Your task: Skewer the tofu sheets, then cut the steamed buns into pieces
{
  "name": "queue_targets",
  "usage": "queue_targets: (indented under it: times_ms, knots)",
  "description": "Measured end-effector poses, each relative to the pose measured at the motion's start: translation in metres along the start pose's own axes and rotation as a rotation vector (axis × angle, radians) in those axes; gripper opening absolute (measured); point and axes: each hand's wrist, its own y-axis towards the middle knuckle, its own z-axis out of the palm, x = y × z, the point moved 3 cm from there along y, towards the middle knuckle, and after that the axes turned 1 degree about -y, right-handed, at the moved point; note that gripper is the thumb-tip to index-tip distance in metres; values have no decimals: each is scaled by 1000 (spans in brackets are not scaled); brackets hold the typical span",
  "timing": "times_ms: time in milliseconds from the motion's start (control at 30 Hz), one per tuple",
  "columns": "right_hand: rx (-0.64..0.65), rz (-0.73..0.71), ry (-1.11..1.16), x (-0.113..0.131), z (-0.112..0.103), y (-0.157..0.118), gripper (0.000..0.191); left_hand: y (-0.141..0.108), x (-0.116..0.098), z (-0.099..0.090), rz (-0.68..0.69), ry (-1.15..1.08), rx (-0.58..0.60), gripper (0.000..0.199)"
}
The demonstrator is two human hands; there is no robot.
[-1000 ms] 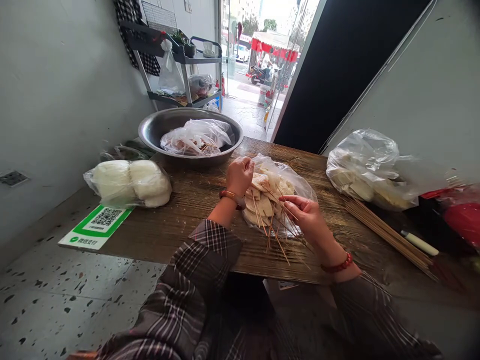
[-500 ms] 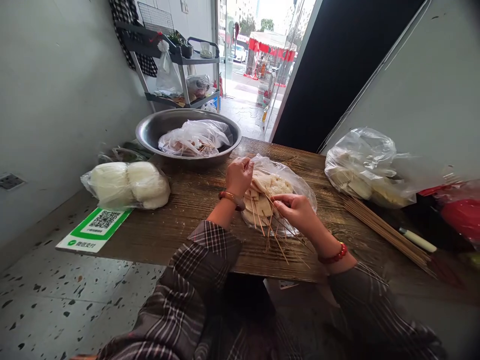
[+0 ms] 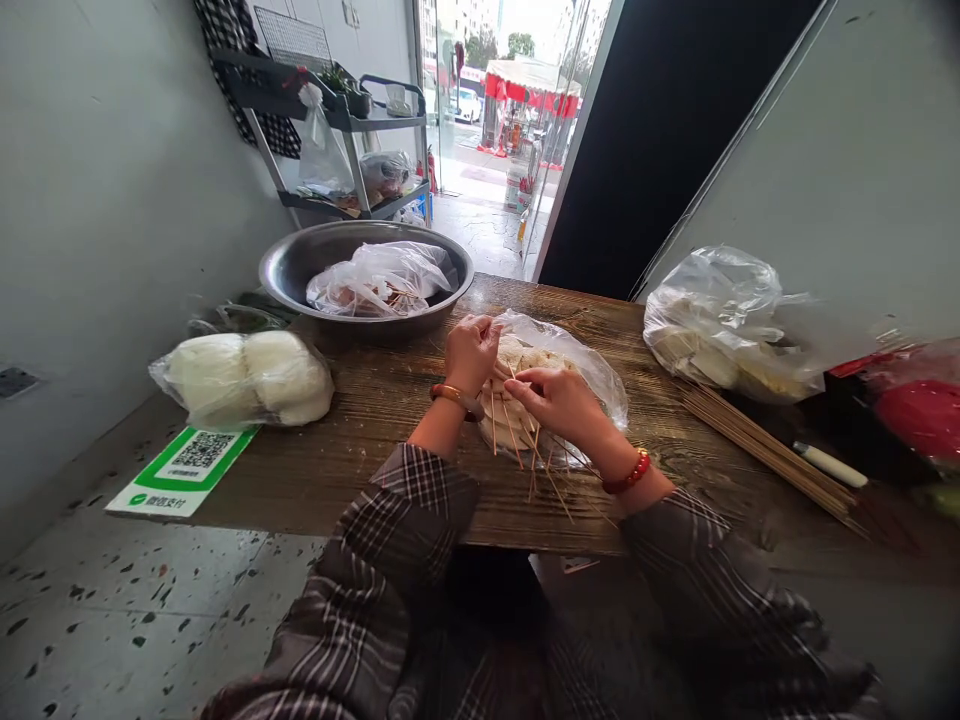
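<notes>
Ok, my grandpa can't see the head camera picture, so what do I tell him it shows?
A person's left hand and right hand are close together over a pile of pale flat food with thin sticks, lying on clear plastic on a wooden table. A big metal bowl stands behind, and a bundle of sticks lies to the right.

Person's left hand (image 3: 471,355), fingers curled in. Right hand (image 3: 561,403) just beside it, thumb and forefinger pinched together! Both forearms (image 3: 435,428) stretched forward, angled inward.
</notes>
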Motion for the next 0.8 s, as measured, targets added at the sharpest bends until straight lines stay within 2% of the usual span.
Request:
queue_targets:
  times_ms: [67,200,267,333,500,633,800]
  knots:
    - [-58,-8,10,-9,-9,-5,41,0,-1,0,-3,6,9,31]
    - [-186,43,116,-45,-35,-22,47,0,-1,2,23,-2,43,26]
    - [-207,78,152,-61,-43,-32,47,1,1,6,49,-21,71,19]
    - [-187,96,141,-70,-45,-42,45,0,3,11,67,-40,103,24]
    - [-65,78,-52,-63,-26,-52,37,-4,11,23,54,-7,221,65]
    - [11,112,-228,-54,-9,-50,30,-6,17,27,40,23,326,78]
    - [-114,88,-106,-56,-16,-53,28,-4,21,27,38,-58,445,84]
